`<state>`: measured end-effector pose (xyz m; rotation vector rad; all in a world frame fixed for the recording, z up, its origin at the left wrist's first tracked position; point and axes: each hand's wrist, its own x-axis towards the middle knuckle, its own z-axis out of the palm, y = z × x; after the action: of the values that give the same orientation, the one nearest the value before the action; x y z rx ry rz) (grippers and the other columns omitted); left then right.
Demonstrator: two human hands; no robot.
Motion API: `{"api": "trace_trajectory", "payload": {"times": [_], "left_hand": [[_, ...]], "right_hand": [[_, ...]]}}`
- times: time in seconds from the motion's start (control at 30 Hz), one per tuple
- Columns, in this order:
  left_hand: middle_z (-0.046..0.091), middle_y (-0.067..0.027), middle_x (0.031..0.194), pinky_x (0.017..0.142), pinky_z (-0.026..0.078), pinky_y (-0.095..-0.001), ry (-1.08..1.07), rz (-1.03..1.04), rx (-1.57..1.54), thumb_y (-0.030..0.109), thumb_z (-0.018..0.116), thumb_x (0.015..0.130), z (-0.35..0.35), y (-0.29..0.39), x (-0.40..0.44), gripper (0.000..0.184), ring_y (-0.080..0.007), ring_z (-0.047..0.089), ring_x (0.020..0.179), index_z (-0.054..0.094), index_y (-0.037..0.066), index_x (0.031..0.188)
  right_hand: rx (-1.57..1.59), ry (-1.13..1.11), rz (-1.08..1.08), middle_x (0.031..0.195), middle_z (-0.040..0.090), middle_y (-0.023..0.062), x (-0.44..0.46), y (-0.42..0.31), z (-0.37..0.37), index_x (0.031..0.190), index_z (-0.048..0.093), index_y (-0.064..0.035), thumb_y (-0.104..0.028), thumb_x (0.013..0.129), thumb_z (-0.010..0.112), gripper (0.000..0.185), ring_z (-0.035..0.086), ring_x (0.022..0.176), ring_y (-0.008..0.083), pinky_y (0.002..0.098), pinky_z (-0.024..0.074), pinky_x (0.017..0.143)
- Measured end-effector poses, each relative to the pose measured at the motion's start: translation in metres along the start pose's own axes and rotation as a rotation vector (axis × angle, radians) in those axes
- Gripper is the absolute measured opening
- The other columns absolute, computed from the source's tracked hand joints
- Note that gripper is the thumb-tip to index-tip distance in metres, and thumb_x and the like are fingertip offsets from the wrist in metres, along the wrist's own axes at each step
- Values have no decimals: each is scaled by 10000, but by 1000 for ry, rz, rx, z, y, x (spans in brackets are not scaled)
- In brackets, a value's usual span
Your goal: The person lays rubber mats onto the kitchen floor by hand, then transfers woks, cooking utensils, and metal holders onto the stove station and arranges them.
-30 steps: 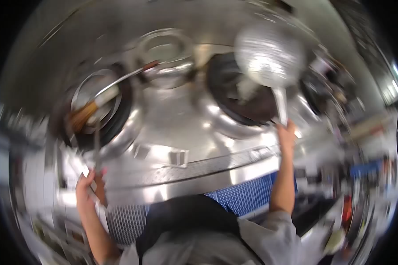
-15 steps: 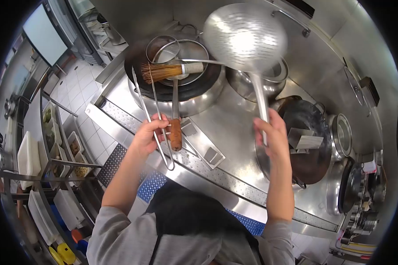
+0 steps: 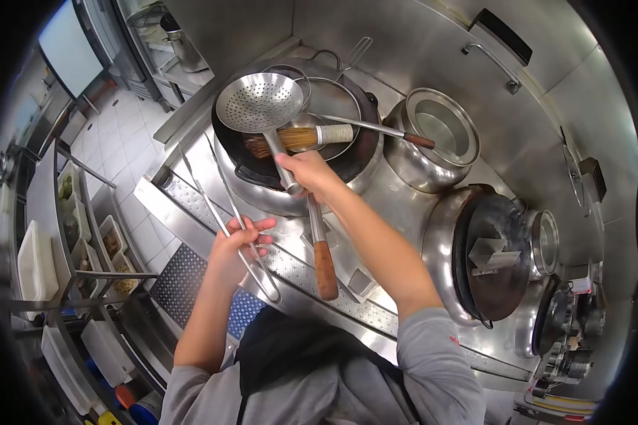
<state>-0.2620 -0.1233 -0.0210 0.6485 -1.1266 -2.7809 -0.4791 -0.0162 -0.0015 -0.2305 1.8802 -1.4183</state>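
My right hand point(image 3: 306, 174) is closed around the metal handle of a perforated skimmer point(image 3: 259, 101). The skimmer's bowl is over the left part of a black wok point(image 3: 244, 157). In my left hand point(image 3: 237, 244) is a pair of long metal tongs point(image 3: 223, 216), its tips pointing up toward the wok and apart; some fingers are stretched out. A bamboo brush point(image 3: 301, 138) with a pale bound handle lies across the wok, partly under the skimmer. A ladle point(image 3: 325, 265) rests there too, its wooden handle sticking out toward me and its shaft passing beneath my right hand.
Round wire strainers point(image 3: 349, 95) and another wooden-handled tool point(image 3: 411, 138) lie over the wok. Behind stands a steel pot point(image 3: 443, 131); to the right, a second wok point(image 3: 500, 262) holds a metal piece. Food containers point(image 3: 120, 241) fill a rack at left.
My right hand has brought the skimmer left and down from high on the right to over the wok. The ladle handle now lies farther right, apart from my left hand.
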Motion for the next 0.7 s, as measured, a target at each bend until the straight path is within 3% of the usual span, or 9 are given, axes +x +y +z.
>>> {"api": "trace_trajectory", "payload": {"times": [0.03,0.1,0.17,0.27,0.4,0.5,0.6,0.67,0.7], "left_hand": [[653,-222,1165,625,551,-305,-2,-5,0,51,637,832,-2,2,4,66,-216,677,803,576,74,844],[651,-212,1166,625,552,-308,-7,-14,1,45,643,827,-5,4,12,72,-214,676,808,578,73,841],[653,-186,1142,616,552,-305,-19,-29,26,33,650,818,-10,4,16,77,-202,676,809,584,68,831],[654,-173,1113,602,546,-297,-26,-17,69,27,650,814,-11,4,25,79,-191,671,795,583,67,823],[649,-165,1109,620,552,-292,-69,-20,86,9,639,807,-8,6,31,90,-179,655,765,577,71,823],[645,-169,1131,628,548,-284,-46,-35,99,7,634,808,2,9,27,93,-188,656,804,577,78,829],[561,-175,1324,840,542,-498,-125,-107,-52,39,659,811,14,3,26,108,-342,619,1092,561,84,820],[487,-165,1431,956,437,-675,-273,-223,-200,75,681,814,19,-6,30,133,-443,520,1252,549,84,820],[494,-164,1426,947,449,-663,-301,-338,-300,75,675,823,24,-9,25,115,-457,518,1247,562,87,836]], "right_hand": [[-126,15,-95,744,647,101,1,8,-10,1015,625,12,-238,878,697,294,592,573,182,326,499,529],[-589,500,-565,820,653,113,-11,35,-29,1019,644,4,-237,855,719,301,614,744,173,313,506,664],[-243,632,-484,930,645,121,-34,76,-31,996,664,-15,-243,831,737,291,601,869,189,327,495,749],[-44,605,-430,1014,620,118,-31,127,-46,1037,654,-19,-235,826,731,312,601,827,214,338,496,723],[-703,981,-649,1078,601,158,-39,76,-130,1119,630,0,-198,862,690,330,565,1002,326,424,448,877],[-1094,1043,-577,1217,576,190,-15,41,-183,1173,619,10,-305,911,623,409,480,1193,401,469,390,997],[-1438,1169,-589,1244,604,211,38,41,-230,1169,643,4,-406,941,545,480,502,1223,431,513,396,1025],[-1316,591,-126,1126,653,221,62,13,-252,1115,673,-8,-398,926,560,447,573,1133,426,518,434,980],[-1219,297,97,1066,678,226,71,2,-253,1087,689,-14,-394,919,568,432,609,1089,424,521,453,958]]}}
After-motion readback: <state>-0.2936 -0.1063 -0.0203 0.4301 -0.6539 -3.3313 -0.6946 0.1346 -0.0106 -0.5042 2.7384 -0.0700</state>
